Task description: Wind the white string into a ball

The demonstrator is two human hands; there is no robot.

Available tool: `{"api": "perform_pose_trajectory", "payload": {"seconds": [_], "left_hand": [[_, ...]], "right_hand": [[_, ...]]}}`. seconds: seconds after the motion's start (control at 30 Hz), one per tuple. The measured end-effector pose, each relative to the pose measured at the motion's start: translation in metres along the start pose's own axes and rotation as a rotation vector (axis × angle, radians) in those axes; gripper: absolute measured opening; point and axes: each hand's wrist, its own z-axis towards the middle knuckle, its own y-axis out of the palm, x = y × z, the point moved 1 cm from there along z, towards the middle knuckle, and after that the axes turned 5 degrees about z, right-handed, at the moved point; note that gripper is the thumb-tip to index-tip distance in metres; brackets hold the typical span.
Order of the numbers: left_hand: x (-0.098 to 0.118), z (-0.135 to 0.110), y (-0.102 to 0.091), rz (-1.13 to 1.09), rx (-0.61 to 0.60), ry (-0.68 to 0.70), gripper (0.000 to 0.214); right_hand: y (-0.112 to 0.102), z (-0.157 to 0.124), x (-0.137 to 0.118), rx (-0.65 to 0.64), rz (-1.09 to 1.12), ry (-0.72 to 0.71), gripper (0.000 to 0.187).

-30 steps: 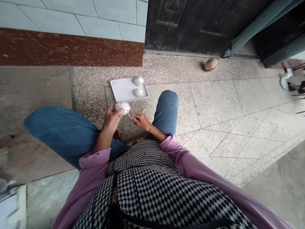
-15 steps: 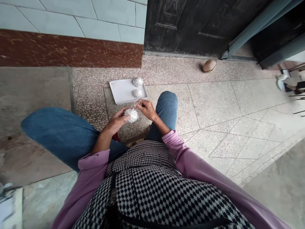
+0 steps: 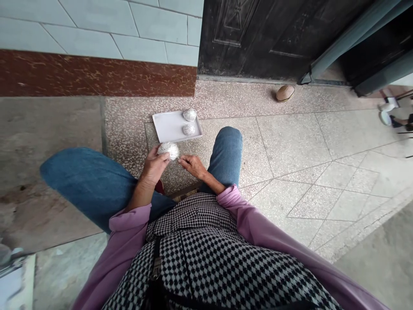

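Note:
Between my knees, my left hand (image 3: 155, 164) is closed around the side of a white ball of yarn (image 3: 169, 150). Just right of the ball, my right hand (image 3: 192, 165) pinches a strand of yarn, its fingertips close to the ball's lower right side. A thin strand (image 3: 189, 148) shows faintly between my right hand and the tray. Beyond my hands, a white tray (image 3: 166, 125) lies on the floor. Two more white yarn balls, a far one (image 3: 189, 114) and a near one (image 3: 189, 129), sit at its right end.
A dark door (image 3: 251, 43) and a tiled wall (image 3: 97, 26) stand ahead. On the floor near the door lies a rounded tan object (image 3: 285, 93). My jeans-clad knees (image 3: 227, 142) flank the work. Some items (image 3: 387, 113) are at the far right edge.
My left hand has tilted the yarn ball and shifted it slightly left and away from me. My right hand has come down from above the ball to its lower right side.

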Motion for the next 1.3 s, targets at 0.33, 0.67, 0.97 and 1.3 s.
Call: {"api": "perform_pose_trajectory", "payload": {"seconds": [0.33,0.67,0.97,1.3], "left_hand": [[-0.001,0.003,-0.005,0.330,0.036,0.010,0.078],[0.016,-0.020,0.009,-0.025,-0.224,-0.175,0.071],[0.039,-0.021,-0.005,-0.139,-0.069,-0.060,0.073],[0.061,0.000,-0.021,-0.531,0.228,0.208,0.079]], "right_hand": [[-0.034,-0.002,-0.035,-0.091,-0.106,-0.163,0.049],[-0.039,0.026,-0.020,0.003,0.369,-0.064,0.079],[-0.016,0.009,-0.005,-0.001,0.450,0.133,0.051],[-0.087,-0.007,-0.010,-0.117,0.268,-0.023,0.060]]}}
